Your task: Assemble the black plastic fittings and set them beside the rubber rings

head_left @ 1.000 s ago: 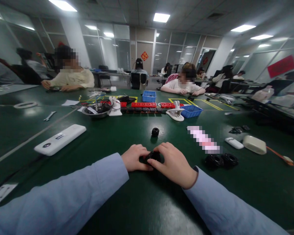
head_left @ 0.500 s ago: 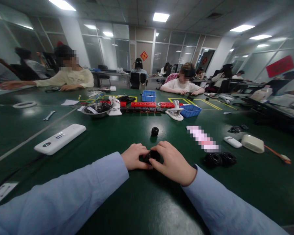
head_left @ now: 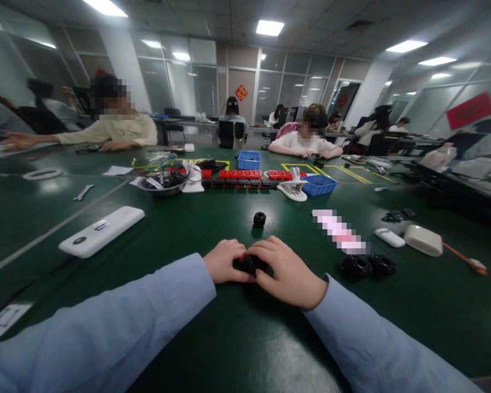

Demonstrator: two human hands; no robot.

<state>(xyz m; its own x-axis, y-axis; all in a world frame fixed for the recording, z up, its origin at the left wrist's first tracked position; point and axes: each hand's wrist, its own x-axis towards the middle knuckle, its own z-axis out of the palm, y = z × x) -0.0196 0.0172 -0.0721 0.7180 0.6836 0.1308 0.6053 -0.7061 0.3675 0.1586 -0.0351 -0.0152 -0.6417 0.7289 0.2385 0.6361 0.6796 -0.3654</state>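
Note:
Over the green table, my left hand (head_left: 228,262) closes its thumb and fingers on the left side of a black round part (head_left: 251,265). My right hand (head_left: 286,271) curves round the same part from the right, thumb below and fingers across the top. Much of the part is hidden by the fingers; it looks thick and ring-like, perhaps a small tyre or a coil. Just beyond the hands stands a smaller black ridged round piece (head_left: 259,219). To the right, two bigger black ring-shaped pieces (head_left: 357,265) lie side by side, touching.
A white power bank-like box (head_left: 102,232) lies left, a wrench (head_left: 83,192) beyond it. Across the middle stand a metal bowl (head_left: 161,191) of cables, red strips (head_left: 240,174), a white clamp (head_left: 293,186) and blue bins (head_left: 319,185). Other people sit at the far side.
The fingers of my right hand have shifted over the top of the black part, and its thumb has drawn slightly right. The part appears turned or tilted; other things stay put.

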